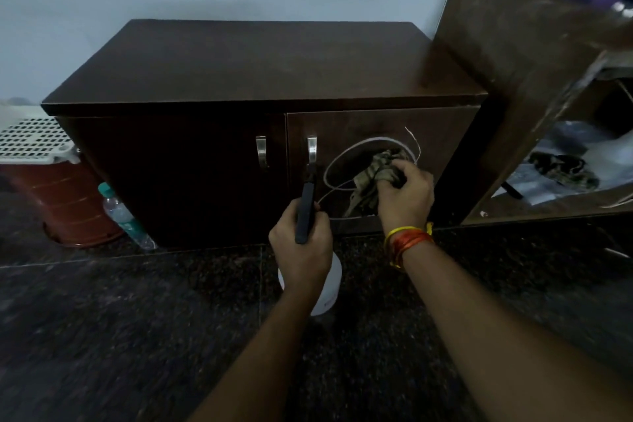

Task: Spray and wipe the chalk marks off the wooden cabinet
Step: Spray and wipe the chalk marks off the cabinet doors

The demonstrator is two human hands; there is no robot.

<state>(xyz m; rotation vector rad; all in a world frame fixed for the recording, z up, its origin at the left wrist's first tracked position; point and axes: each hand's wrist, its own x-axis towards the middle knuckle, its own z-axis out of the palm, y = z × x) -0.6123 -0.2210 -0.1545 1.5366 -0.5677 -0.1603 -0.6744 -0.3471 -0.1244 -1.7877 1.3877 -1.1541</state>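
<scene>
White chalk marks [346,161], a looping ring with stray lines, show on the right door of the dark wooden cabinet [260,65]. The right hand [406,193] has its fingers curled round a bunched cloth [373,175], pressing it on the door inside the ring, so wiping seems under way. The left hand [301,250] grips the dark trigger head of a white spray bottle [325,288], held low near the door. Next, I'd judge, the cloth must sweep along the whole loop. Speckled dark floor [137,319] lies below; a plastic water bottle [125,216] and a red bin [61,202] stand at the left.
</scene>
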